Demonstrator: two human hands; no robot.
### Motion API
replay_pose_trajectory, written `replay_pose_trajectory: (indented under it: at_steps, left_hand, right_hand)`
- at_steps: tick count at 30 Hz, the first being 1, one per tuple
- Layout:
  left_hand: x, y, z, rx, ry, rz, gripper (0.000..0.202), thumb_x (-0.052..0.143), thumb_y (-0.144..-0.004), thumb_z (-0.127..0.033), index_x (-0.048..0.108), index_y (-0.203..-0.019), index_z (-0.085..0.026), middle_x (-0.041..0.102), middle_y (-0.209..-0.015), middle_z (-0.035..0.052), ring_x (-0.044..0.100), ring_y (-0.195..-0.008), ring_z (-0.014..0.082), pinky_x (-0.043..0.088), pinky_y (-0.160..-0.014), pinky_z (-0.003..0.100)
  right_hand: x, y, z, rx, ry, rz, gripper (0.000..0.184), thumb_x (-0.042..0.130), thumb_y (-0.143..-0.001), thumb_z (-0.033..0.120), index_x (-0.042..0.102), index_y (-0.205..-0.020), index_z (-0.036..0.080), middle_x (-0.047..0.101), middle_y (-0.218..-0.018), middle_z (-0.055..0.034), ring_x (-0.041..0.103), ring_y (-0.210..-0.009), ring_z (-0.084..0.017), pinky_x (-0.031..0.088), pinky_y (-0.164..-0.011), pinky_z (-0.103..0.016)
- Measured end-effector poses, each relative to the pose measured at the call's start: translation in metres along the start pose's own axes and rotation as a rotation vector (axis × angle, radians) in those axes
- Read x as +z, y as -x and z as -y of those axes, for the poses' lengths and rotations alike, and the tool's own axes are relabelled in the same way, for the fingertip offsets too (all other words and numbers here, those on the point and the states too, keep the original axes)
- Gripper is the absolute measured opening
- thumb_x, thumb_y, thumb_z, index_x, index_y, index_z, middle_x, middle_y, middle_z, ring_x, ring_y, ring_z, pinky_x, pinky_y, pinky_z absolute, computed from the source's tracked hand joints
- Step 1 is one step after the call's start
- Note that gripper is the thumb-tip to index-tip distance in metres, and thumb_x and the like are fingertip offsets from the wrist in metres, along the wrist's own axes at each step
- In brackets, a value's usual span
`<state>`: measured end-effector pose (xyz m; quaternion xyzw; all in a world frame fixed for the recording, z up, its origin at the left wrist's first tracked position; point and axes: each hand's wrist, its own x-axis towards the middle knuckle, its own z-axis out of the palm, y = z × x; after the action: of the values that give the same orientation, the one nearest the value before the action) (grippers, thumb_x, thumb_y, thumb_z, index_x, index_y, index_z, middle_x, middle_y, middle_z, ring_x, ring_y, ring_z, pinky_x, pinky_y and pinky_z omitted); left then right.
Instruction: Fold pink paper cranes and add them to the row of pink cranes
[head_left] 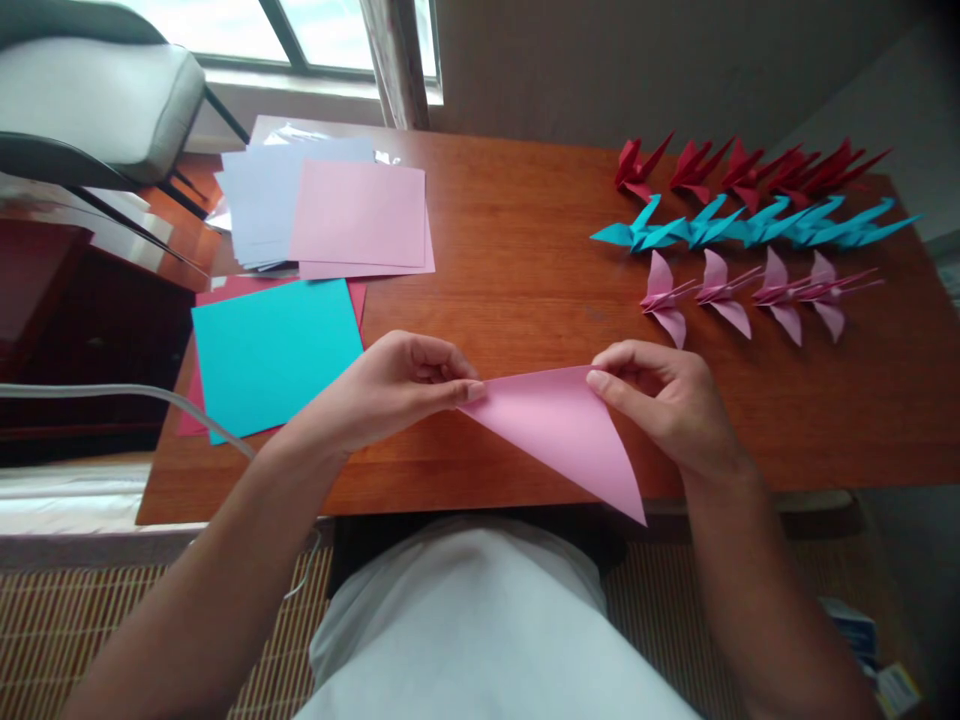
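Observation:
A pink paper sheet folded into a triangle (566, 430) hangs over the near edge of the wooden table (510, 240). My left hand (390, 385) pinches its left corner between thumb and fingers. My right hand (664, 395) pinches the top right corner, with the thumb lying along the upper edge. The triangle's long point reaches down past the table edge toward my lap.
Flat sheets lie at the left: a turquoise sheet (274, 355) over a red one, a pink sheet (360, 215) over pale lilac ones (259, 200). At the right stand rows of folded cranes: red (750, 165), turquoise (750, 225), pink (742, 290). A chair (97, 100) stands at the far left.

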<state>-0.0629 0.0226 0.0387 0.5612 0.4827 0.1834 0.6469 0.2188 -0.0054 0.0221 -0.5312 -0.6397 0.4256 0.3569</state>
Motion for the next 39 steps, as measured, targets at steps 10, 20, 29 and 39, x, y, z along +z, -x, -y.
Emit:
replay_pose_trajectory:
  at_steps: [10, 20, 29, 39]
  left_hand:
    - [0.000, -0.010, 0.007, 0.057, -0.151, -0.086, 0.017, 0.073, -0.080, -0.034, 0.073, -0.079, -0.017, 0.071, -0.072, 0.0013, 0.063, -0.067, 0.0140, 0.046, -0.059, 0.023]
    - [0.002, -0.022, 0.006, 0.182, -0.574, -0.153, 0.013, 0.061, -0.081, -0.028, 0.071, -0.077, -0.020, 0.070, -0.075, 0.0009, 0.061, -0.069, 0.0153, 0.043, -0.060, 0.025]
    - [0.013, -0.028, -0.001, 0.110, -0.900, -0.184, 0.012, 0.058, -0.076, -0.023, 0.069, -0.073, -0.023, 0.067, -0.080, 0.0013, 0.059, -0.070, 0.0169, 0.039, -0.061, 0.028]
    - [0.019, -0.032, -0.003, 0.041, -1.018, -0.207, 0.009, 0.059, -0.075, -0.024, 0.067, -0.072, -0.024, 0.067, -0.083, 0.0018, 0.061, -0.074, 0.0190, 0.035, -0.060, 0.030]
  right_hand:
    - [0.002, -0.009, -0.008, 0.045, 0.105, 0.030, 0.011, 0.070, -0.090, 0.028, 0.071, -0.081, 0.022, 0.071, -0.079, 0.0009, 0.064, -0.074, -0.016, 0.048, -0.066, -0.027]
    - [0.011, -0.016, -0.014, -0.052, 0.412, 0.034, 0.010, 0.065, -0.091, 0.022, 0.069, -0.082, 0.021, 0.076, -0.084, -0.0012, 0.067, -0.076, -0.017, 0.046, -0.069, -0.029]
    - [0.015, -0.019, -0.020, -0.096, 0.669, 0.126, 0.010, 0.061, -0.090, 0.020, 0.063, -0.080, 0.021, 0.068, -0.078, -0.0027, 0.062, -0.077, -0.019, 0.043, -0.072, -0.032]
    - [0.021, -0.021, -0.005, -0.018, 0.892, 0.159, 0.011, 0.059, -0.092, 0.021, 0.061, -0.081, 0.022, 0.070, -0.083, -0.0055, 0.063, -0.081, -0.022, 0.039, -0.070, -0.033]
